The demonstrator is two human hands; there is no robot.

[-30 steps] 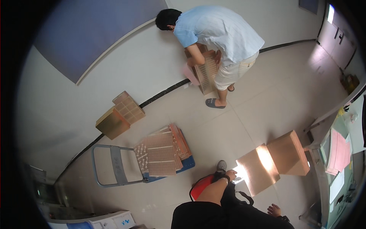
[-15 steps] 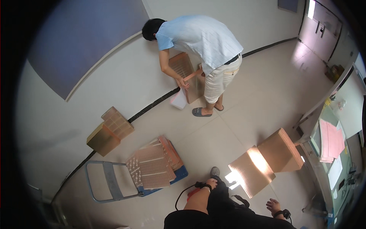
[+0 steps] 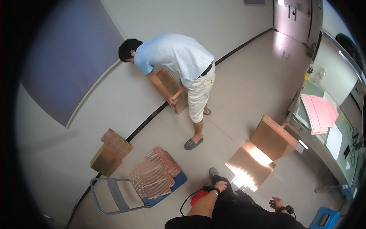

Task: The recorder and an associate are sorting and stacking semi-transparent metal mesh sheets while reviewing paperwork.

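Note:
My left hand hangs in front of my dark trousers, a band and a black device at its wrist. Its fingers are turned under and mostly hidden, so I cannot tell whether they are closed. A red object shows beside that forearm, near a black cord. My right hand is held out at my right side with fingers apart and nothing in it. The nearest thing ahead of it is a stack of copper-coloured sheets on the floor, lit by a bright patch of sun.
A blue hand truck with a grey handle carries loose patterned panels. Another copper stack leans behind the sunlit one. A co-worker bends over panels by the wall. Right are a desk and blue stool.
My view has shifted to the right, bringing the blue stool in. The co-worker has stepped one foot nearer to me, still bent over the panels. My right hand stays open.

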